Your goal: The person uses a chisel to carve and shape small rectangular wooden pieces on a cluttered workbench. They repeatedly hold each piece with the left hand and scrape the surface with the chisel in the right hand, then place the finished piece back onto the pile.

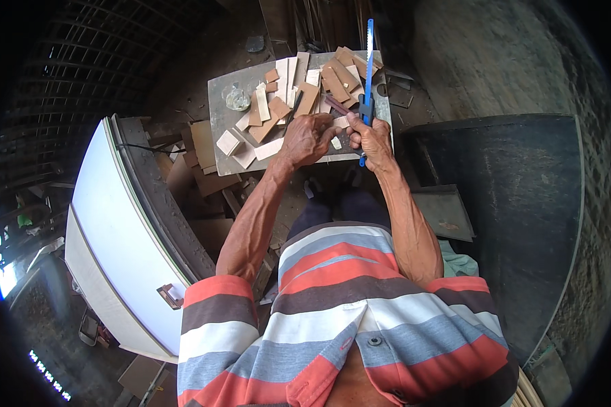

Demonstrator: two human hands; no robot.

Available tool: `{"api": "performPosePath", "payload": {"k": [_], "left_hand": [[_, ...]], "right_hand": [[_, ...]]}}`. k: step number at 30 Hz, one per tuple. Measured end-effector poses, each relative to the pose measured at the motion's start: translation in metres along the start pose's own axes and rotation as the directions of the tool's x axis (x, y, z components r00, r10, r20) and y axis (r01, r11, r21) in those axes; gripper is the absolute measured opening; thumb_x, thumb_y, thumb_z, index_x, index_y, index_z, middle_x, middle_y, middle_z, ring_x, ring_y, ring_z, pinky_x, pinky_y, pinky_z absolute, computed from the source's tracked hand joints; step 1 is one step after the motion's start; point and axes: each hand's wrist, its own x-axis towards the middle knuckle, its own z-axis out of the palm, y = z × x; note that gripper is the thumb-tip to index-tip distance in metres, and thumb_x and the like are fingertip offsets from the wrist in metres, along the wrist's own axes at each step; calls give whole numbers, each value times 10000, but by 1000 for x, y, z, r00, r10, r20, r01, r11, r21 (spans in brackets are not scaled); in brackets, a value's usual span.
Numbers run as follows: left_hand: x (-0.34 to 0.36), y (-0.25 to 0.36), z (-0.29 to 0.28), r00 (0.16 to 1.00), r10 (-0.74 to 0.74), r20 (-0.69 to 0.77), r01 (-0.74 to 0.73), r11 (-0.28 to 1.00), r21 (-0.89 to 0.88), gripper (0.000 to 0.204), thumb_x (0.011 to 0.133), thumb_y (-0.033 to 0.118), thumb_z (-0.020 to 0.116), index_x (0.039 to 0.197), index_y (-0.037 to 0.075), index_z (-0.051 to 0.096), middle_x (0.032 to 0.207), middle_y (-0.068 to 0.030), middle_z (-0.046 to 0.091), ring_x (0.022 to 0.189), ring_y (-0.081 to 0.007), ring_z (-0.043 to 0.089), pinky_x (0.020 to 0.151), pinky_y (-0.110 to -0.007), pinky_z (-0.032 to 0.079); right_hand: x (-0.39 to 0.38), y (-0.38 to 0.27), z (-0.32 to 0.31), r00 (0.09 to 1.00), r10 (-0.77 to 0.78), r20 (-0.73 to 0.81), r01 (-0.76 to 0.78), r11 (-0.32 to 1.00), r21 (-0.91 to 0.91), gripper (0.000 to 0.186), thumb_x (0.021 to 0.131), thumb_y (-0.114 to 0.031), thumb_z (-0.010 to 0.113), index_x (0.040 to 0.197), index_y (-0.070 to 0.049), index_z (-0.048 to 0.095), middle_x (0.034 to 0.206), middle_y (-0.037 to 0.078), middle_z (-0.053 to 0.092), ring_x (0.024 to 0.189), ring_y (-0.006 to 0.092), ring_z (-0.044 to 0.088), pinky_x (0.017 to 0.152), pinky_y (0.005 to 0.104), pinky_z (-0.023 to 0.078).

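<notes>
Above the near edge of the low worktable, my two hands are close together. My right hand is closed round a small hand saw with a long blue toothed blade, standing nearly upright in the picture, and a dark grip. By its thumb is a reddish-brown stick; whether the hand holds it I cannot tell. My left hand has its fingers curled in, and what they pinch, if anything, is hidden. Behind its knuckles a thin black object sticks out. Between the hands shows a pale wood piece.
Brown and pale wood offcuts crowd the worktable, beside a clear plastic container at its left. A white panel stands at my left with scrap boards next to it. A large dark board leans at the right.
</notes>
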Motion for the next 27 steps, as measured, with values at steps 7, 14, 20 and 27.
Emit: {"api": "performPosePath", "payload": {"k": [7, 14, 20, 27], "left_hand": [[-1, 6, 9, 998, -66, -1, 66, 996, -54, 277, 880, 241, 687, 956, -24, 660, 648, -150, 616, 517, -207, 520, 526, -365, 403], [4, -2, 17, 987, -124, 98, 128, 991, -34, 302, 882, 266, 677, 974, -21, 660, 716, -182, 650, 603, -296, 598, 594, -390, 454], [16, -21, 59, 999, -13, 44, 13, 1000, 5, 208, 889, 184, 635, 1007, 16, 665, 884, -176, 655, 779, -380, 630, 695, -425, 497], [43, -32, 148, 986, 156, -57, -148, 981, 126, 123, 841, 98, 601, 933, 51, 668, 893, -131, 540, 908, -333, 541, 783, -418, 458]], "right_hand": [[0, 7, -8, 999, 17, -27, -12, 983, 181, 193, 873, -167, 721, 829, -36, 587, 666, 22, 555, 503, 46, 437, 468, 219, 381], [2, 14, -14, 997, 22, -73, -17, 998, 59, 198, 902, -195, 685, 841, -40, 579, 676, 34, 570, 501, 49, 447, 459, 215, 376], [-22, 24, -60, 978, -65, -199, -8, 938, -348, 213, 979, -224, 485, 1008, -14, 495, 669, 72, 577, 457, 102, 481, 414, 268, 401], [-79, 25, -99, 957, -25, -290, -170, 761, -627, 549, 931, -105, 464, 1469, -158, 368, 663, 131, 614, 553, 239, 628, 556, 378, 508]]}}
